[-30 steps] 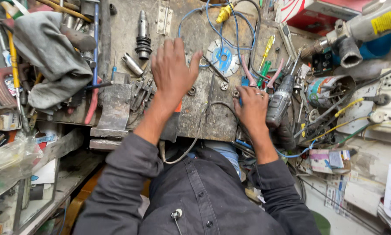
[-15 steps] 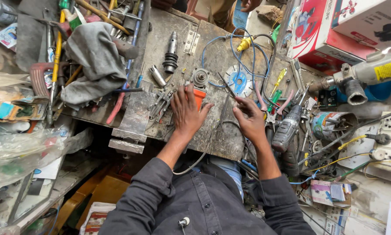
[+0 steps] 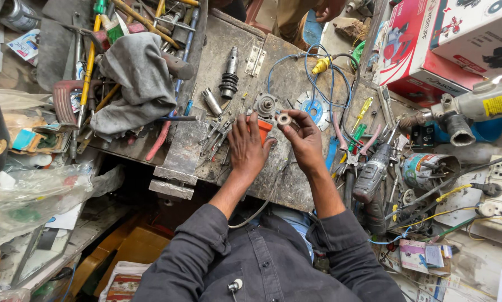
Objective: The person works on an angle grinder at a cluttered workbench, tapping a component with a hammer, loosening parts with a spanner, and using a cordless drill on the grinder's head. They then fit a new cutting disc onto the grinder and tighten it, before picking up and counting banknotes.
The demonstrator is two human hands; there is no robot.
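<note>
My right hand (image 3: 305,140) holds a small round metal ring (image 3: 284,119), like a bearing, between thumb and fingertips just above the workbench (image 3: 295,184). My left hand (image 3: 246,146) grips an orange power tool body (image 3: 265,128) lying on the bench; a round metal gear head (image 3: 266,104) sticks out of it just beyond my fingers. The ring sits right beside that gear head.
A grey rag (image 3: 136,84) lies over tools at the left. A chuck shaft (image 3: 229,75), hinge (image 3: 255,60), blue disc (image 3: 313,108), blue wires (image 3: 318,72), screwdrivers and a cordless drill (image 3: 370,173) crowd the bench. Red tool boxes (image 3: 429,45) stand far right. Another person (image 3: 304,17) is beyond the bench.
My hands have come together over the orange tool. The right hand has picked up the small ring and raised it; the left has closed on the tool. The view shifted right and down.
</note>
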